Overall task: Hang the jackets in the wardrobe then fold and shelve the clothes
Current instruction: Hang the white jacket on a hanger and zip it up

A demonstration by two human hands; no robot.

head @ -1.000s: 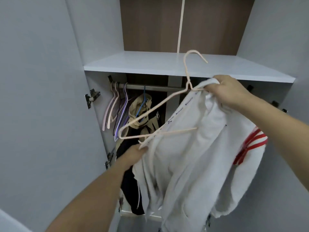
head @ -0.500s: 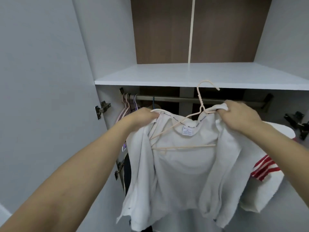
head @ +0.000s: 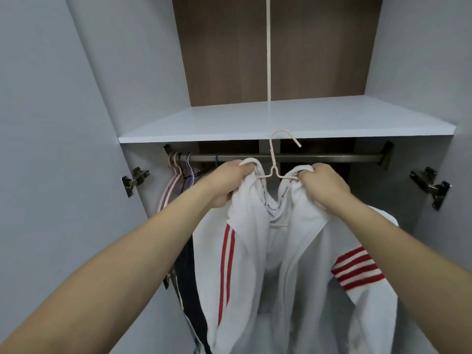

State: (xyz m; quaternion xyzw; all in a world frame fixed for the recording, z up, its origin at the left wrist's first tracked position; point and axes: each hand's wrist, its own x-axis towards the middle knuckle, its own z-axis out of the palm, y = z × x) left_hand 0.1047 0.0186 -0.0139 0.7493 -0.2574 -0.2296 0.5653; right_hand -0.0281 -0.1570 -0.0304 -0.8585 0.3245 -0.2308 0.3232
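Both hands bunch the white jacket [head: 255, 264] at its shoulders, left hand [head: 229, 182] and right hand [head: 321, 185] flanking the hanger [head: 273, 159] before the rail [head: 319, 157]. Soft, limp cloth slides easily, so you should grip by the hook.

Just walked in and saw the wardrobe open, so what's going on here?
A person is putting a white jacket with red stripes on a pale hanger, in front of the open wardrobe. The left hand grips one shoulder of the jacket and the right hand grips the other, both at the hanger's arms. The hanger's hook is not on the rail yet. Several bare hangers and a dark garment hang at the rail's left end.
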